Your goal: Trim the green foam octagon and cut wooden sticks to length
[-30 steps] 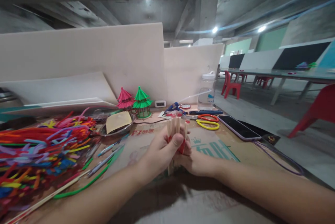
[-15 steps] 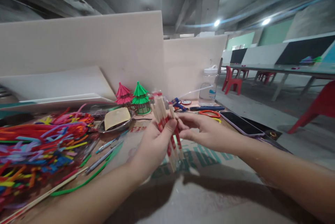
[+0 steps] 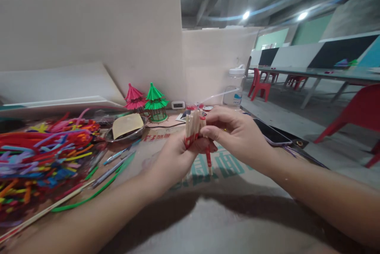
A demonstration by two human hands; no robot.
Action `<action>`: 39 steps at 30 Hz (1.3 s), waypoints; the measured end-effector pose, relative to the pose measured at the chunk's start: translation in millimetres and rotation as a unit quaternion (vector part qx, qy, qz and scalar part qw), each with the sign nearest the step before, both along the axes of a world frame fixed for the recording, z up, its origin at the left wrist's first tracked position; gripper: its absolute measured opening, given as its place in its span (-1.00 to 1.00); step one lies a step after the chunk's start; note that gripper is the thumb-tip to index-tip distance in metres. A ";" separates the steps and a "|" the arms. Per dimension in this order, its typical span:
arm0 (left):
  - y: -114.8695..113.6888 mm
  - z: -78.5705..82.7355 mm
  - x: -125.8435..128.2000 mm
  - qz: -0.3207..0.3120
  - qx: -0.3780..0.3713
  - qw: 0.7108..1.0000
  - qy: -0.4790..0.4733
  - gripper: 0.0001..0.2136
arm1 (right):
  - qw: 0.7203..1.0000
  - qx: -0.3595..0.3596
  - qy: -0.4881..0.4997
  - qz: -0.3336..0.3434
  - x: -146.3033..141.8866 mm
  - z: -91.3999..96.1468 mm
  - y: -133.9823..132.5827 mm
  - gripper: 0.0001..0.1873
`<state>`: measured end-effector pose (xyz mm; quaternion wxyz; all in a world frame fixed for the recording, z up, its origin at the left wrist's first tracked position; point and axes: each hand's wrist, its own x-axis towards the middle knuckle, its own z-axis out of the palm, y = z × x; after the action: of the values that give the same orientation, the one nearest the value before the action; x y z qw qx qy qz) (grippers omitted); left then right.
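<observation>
My left hand (image 3: 175, 157) is closed round a bundle of pale wooden sticks with red wrapping (image 3: 192, 127), held upright above the cardboard-covered table (image 3: 231, 170). My right hand (image 3: 234, 133) is closed too, pinching one stick of the bundle near its top; that stick's red lower end (image 3: 209, 159) hangs below the hands. Both hands meet over the middle of the table.
A heap of coloured pipe cleaners (image 3: 38, 151) lies at the left, with pens and a green stem beside it. Two small pavilion models, pink (image 3: 134, 98) and green (image 3: 155, 102), stand by the white partition. A water bottle (image 3: 234, 87), a phone (image 3: 271, 132) and red chairs are at the right.
The bundle went from low near the table to tilted and raised, and now stands upright. My right hand came off it, then closed on one stick at the top.
</observation>
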<state>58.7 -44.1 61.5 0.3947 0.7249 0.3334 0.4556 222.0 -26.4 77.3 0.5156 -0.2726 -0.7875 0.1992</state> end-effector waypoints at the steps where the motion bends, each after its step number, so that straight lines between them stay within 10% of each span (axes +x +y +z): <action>1: 1.7 -3.4 0.4 0.000 -0.006 1.000 0.005 -0.83 | 1.000 0.009 -0.014 -0.009 0.0 -1.4 1.4 -0.86; 15: 14.3 -29.5 0.5 -0.006 -0.047 0.998 0.038 -0.76 | 0.998 -0.036 -0.053 -0.007 1.7 2.5 1.7 -0.72; 30: 33.9 -63.6 -1.3 -0.024 -0.088 0.996 -0.019 -0.65 | 0.998 -0.051 -0.004 -0.019 -8.1 -60.3 25.9 -0.78; 39: 27.0 -68.4 -2.5 -0.006 -0.071 0.996 0.046 -0.60 | 0.969 -0.186 0.128 0.095 5.7 -22.7 18.4 -0.60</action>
<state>56.2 -17.1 -6.8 0.4324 0.7170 0.3785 0.3946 227.7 -8.0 54.6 0.5312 -0.2596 -0.6861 0.4239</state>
